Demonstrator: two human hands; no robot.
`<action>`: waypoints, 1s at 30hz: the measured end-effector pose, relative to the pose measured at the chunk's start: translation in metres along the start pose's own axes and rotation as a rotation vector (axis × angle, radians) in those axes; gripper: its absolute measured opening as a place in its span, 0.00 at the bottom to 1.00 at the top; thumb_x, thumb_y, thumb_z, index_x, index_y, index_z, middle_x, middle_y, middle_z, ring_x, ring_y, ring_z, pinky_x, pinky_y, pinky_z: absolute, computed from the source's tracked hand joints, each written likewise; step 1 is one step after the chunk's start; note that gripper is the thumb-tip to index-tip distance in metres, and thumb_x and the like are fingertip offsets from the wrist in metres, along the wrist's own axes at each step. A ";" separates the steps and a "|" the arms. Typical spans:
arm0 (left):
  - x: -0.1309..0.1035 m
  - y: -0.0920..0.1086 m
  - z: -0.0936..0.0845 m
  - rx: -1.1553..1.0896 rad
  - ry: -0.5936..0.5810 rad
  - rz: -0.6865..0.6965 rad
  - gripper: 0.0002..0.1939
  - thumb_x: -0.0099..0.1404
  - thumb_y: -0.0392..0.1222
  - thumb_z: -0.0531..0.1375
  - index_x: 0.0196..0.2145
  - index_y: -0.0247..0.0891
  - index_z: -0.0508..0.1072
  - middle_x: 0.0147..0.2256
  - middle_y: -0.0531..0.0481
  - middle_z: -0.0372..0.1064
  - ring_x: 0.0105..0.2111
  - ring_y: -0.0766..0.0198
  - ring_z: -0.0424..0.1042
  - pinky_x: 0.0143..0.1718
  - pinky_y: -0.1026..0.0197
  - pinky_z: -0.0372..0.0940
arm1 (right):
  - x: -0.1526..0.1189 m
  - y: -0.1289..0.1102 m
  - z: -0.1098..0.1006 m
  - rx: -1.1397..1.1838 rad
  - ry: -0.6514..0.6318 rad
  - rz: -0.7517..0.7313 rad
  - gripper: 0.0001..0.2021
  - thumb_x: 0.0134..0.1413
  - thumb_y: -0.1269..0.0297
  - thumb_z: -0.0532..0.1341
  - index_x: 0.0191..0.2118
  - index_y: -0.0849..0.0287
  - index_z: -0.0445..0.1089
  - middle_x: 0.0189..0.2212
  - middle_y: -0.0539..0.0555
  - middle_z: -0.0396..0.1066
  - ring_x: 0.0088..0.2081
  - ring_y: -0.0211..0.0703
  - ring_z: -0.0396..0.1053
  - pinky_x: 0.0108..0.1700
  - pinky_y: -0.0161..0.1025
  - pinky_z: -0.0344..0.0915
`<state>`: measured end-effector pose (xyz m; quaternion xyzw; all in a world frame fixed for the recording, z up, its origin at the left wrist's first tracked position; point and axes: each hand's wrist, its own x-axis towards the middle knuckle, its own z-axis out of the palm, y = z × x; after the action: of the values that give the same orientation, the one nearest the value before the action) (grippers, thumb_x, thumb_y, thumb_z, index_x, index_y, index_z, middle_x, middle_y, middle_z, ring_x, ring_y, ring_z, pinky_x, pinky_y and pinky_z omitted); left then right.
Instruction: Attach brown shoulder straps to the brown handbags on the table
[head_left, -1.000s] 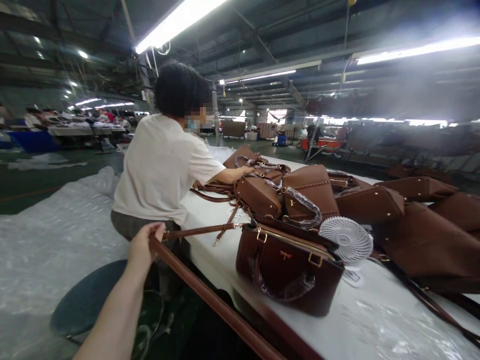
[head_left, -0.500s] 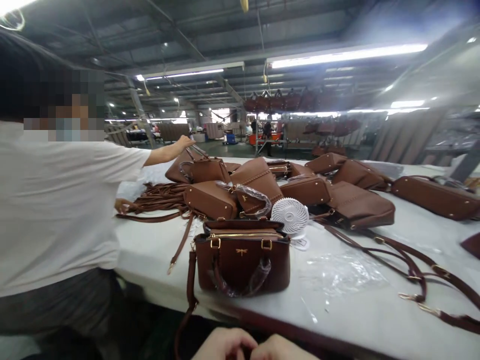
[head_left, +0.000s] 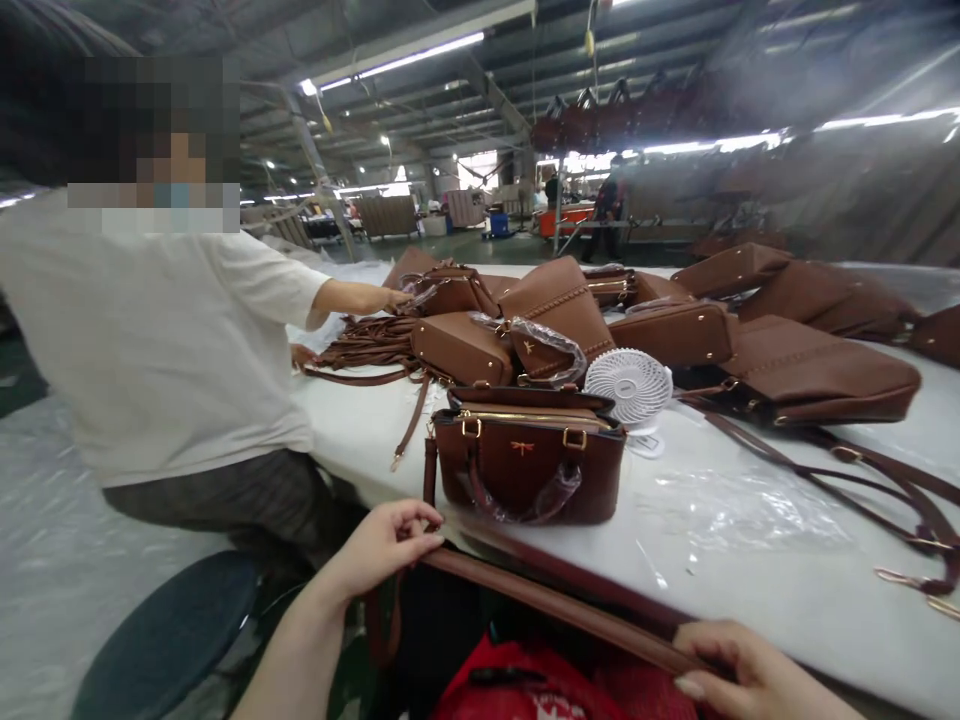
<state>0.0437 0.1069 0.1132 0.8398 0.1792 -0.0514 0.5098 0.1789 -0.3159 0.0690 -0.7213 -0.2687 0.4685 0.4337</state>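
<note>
Head view, brown strap (head_left: 556, 602) straight between left hand (head_left: 397, 540) and right hand (head_left: 739, 662), both grasping it, handbag (head_left: 525, 478) beyond.

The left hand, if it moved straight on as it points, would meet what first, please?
Beyond the strap it holds, the left hand would probably meet the lower left of the front handbag first, though depth is unclear and the edge of the table might come sooner.

The dark handbag (head_left: 517, 465) looks like smooth, faintly glossy leather; its zip (head_left: 536, 418) is shiny gold-toned metal, its handle (head_left: 561, 490) wrapped in glossy clear plastic. The strap (head_left: 540, 593) looks leathery and smooth, the fan (head_left: 626, 386) hard plastic, the loose film (head_left: 750, 510) crinkled, shiny plastic.
</note>
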 end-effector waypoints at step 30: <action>0.028 0.039 0.124 0.358 -0.338 0.443 0.17 0.60 0.54 0.64 0.30 0.34 0.74 0.28 0.52 0.67 0.27 0.67 0.64 0.28 0.65 0.55 | 0.048 -0.016 0.015 0.206 0.144 -0.083 0.21 0.57 0.47 0.60 0.47 0.58 0.73 0.34 0.54 0.76 0.33 0.41 0.68 0.35 0.37 0.63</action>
<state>0.0958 -0.0106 0.0797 0.9142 -0.1071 -0.1085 0.3756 0.1859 -0.2648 0.0586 -0.6929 -0.2169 0.4223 0.5427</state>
